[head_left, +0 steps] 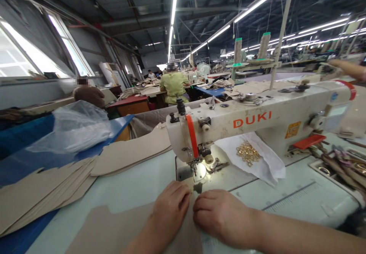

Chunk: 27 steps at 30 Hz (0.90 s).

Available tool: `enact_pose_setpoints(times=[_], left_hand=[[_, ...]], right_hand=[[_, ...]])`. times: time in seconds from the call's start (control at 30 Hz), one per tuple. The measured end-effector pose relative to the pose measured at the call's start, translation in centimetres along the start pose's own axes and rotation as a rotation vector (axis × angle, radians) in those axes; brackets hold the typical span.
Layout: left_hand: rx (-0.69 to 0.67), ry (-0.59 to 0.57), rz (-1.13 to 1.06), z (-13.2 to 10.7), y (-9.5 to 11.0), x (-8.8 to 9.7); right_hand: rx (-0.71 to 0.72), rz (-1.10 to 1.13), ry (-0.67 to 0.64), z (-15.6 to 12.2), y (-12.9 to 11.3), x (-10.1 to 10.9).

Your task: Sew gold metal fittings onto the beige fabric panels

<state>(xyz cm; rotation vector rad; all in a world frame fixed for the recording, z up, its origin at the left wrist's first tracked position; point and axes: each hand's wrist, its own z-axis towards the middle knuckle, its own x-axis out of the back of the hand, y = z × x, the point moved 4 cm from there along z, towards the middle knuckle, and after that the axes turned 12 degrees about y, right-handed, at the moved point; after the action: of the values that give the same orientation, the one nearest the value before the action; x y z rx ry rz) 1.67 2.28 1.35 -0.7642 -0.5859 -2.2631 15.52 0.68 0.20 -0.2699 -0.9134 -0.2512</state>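
Note:
A white DUKI sewing machine stands on the pale table, its lit needle and presser foot just beyond my hands. My left hand lies curled on a beige cut piece, fingertips pressing its edge near the needle. Beside it, my right hand has its fingers curled and pinched on the same edge. The two hands almost touch in front of the presser foot.
A stack of beige cut pieces lies at the left, with a clear plastic bag on blue sheeting behind. Gold metal rings rest on white paper under the machine arm. Straps and tools lie at right. Other people sit at distant tables.

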Motion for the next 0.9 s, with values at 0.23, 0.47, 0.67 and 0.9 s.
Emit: enact_pose_setpoints(times=[0.23, 0.47, 0.67, 0.9], left_hand=[[-0.017, 0.0, 0.001, 0.06, 0.14, 0.09], [-0.035, 0.018, 0.006, 0.39, 0.29, -0.11], [-0.048, 0.014, 0.026, 0.33, 0.27, -0.16], [-0.064, 0.027, 0.042, 0.35, 0.37, -0.04]], right_hand=[[-0.009, 0.013, 0.009, -0.02, -0.01, 0.19], [-0.008, 0.014, 0.026, -0.02, 0.05, 0.21], [-0.009, 0.016, 0.033, -0.05, 0.0, 0.26], [-0.011, 0.013, 0.024, 0.0, 0.16, 0.2]])
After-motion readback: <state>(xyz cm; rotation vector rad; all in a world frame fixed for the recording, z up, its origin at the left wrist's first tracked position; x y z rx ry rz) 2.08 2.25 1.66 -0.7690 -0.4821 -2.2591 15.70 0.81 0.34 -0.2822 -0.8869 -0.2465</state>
